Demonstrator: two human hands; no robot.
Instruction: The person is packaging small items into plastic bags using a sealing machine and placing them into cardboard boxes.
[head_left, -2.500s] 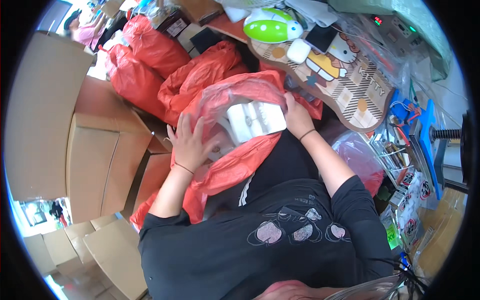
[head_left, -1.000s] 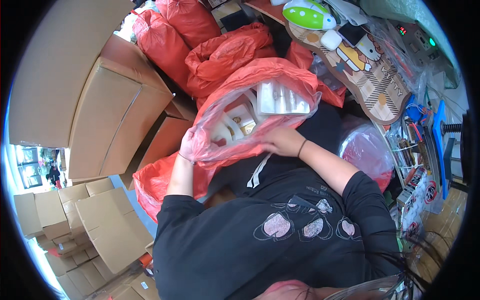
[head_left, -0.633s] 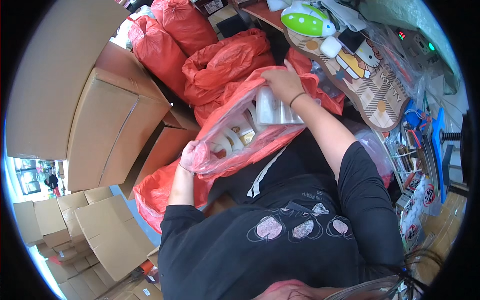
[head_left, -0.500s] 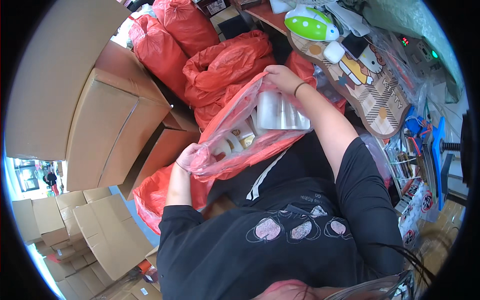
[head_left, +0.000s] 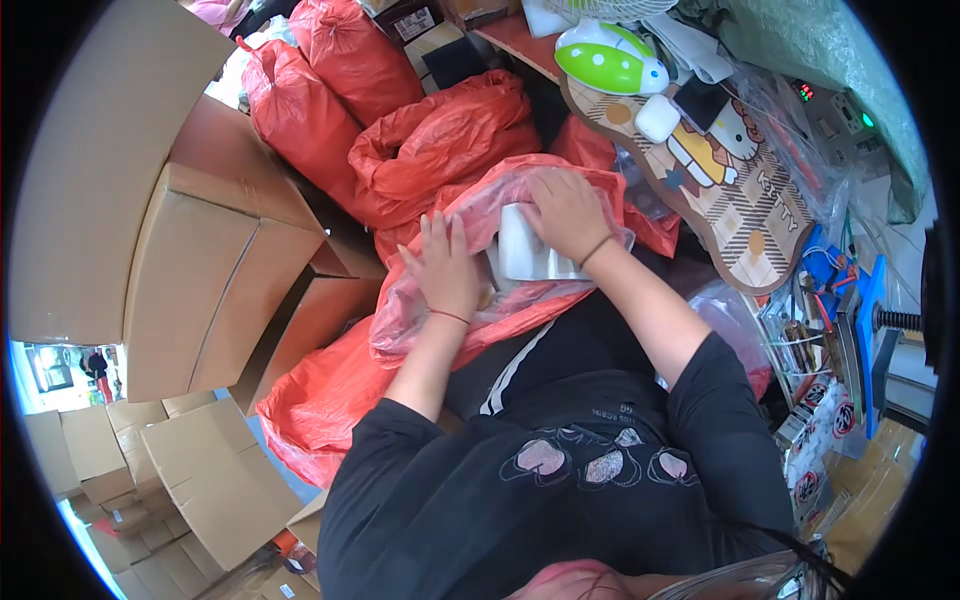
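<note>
A red translucent plastic bag (head_left: 500, 300) lies on my lap, with white packets (head_left: 525, 255) showing through its thin film. My left hand (head_left: 445, 265) rests flat on the bag's left side, fingers spread. My right hand (head_left: 565, 215) presses down on the bag's top over the white packets, fingers together and slightly curled on the film. Both forearms come up from my dark sleeves. How many packets are inside is hidden by the hands and the bag's folds.
Several stuffed red bags (head_left: 340, 90) pile up ahead. Large cardboard boxes (head_left: 210, 270) stand at the left, smaller ones (head_left: 210, 480) lower left. A cartoon-printed board (head_left: 740, 200), a green-and-white toy (head_left: 605, 65) and blue tools (head_left: 850, 310) crowd the right.
The bag was held up and open with my right hand reaching in; now it lies lower on my lap with both hands pressing flat on it.
</note>
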